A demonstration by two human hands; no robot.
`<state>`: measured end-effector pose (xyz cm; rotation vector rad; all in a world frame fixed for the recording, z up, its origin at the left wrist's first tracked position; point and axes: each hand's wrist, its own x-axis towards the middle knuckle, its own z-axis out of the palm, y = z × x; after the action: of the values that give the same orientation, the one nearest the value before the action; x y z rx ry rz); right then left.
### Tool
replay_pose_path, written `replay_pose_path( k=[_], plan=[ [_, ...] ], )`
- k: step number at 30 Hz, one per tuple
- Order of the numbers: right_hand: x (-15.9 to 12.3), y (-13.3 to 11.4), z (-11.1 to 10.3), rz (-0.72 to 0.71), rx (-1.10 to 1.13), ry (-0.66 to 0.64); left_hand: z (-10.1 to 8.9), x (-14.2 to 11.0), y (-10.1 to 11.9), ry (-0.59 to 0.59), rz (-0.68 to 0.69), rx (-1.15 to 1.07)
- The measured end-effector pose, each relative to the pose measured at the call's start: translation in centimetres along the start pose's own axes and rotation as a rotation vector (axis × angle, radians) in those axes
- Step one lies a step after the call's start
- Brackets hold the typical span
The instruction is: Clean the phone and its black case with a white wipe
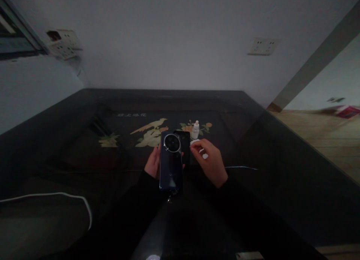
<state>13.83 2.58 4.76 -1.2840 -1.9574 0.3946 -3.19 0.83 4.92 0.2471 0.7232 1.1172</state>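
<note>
My left hand [152,163] is wrapped around a dark blue smartphone [171,170], back side up, with a large round camera ring at its top and a small charm hanging from its lower end. Behind its right edge lies a second dark, phone-like slab [185,145], partly covered. My right hand [209,158] is closed in a pinch beside that slab. A white, soft-looking piece [194,142] shows at its fingers, with more white under the palm; what the fingertips hold is too small to make out. Just beyond stands a small white dropper bottle [195,130], upright.
The dark glossy table [112,98] bears a printed bird and flowers [152,134]. A white cable [62,194] curves over the left side, and a thin cord [242,167] runs right. Wall sockets [263,47] sit above the table. A wooden floor [317,128] lies right.
</note>
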Motion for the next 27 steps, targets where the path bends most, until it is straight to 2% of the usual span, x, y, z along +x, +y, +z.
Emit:
replay_pose_path(
  k=[2, 3, 5, 8, 13, 16, 19, 21, 24, 27],
  plan=[
    [-1.0, -1.9, 0.7, 0.015, 0.109, -0.032, 0.0, 0.1, -0.2, 0.044, 0.068, 0.038],
    [-1.5, -2.7, 1.1, 0.053, 0.273, -0.072, -0.1, 0.1, -0.4, 0.037, 0.141, 0.059],
    [-2.4, -3.9, 1.7, 0.115, 0.446, -0.108, -0.4, 0.2, -0.8, -0.018, 0.302, 0.121],
    [-3.0, -4.7, 2.2, 0.137, 0.479, -0.144, -0.8, 0.0, -1.3, -0.034, 0.422, 0.26],
    [-3.1, -4.6, 1.9, 0.043, 0.314, -0.148, -1.1, 0.2, -1.8, 0.01, 0.504, 0.372],
    [-3.0, -4.2, 1.5, -0.004, 0.231, -0.131, -1.1, 0.4, -1.5, -0.021, 0.407, 0.326],
    [-2.7, -3.5, 0.9, 0.042, 0.204, -0.076, -0.8, 0.2, -1.0, -0.046, 0.303, 0.291],
    [-2.4, -2.9, 0.4, 0.113, 0.275, -0.028, -0.7, 0.1, -0.7, -0.042, 0.32, 0.291],
    [-1.9, -2.1, -0.2, 0.23, 0.542, 0.007, -1.0, 0.5, 0.0, -0.042, 0.42, 0.375],
    [-1.7, -1.5, -0.1, 0.352, 0.829, -0.01, -2.1, 1.8, 0.7, 0.004, 0.619, 0.665]
  ],
)
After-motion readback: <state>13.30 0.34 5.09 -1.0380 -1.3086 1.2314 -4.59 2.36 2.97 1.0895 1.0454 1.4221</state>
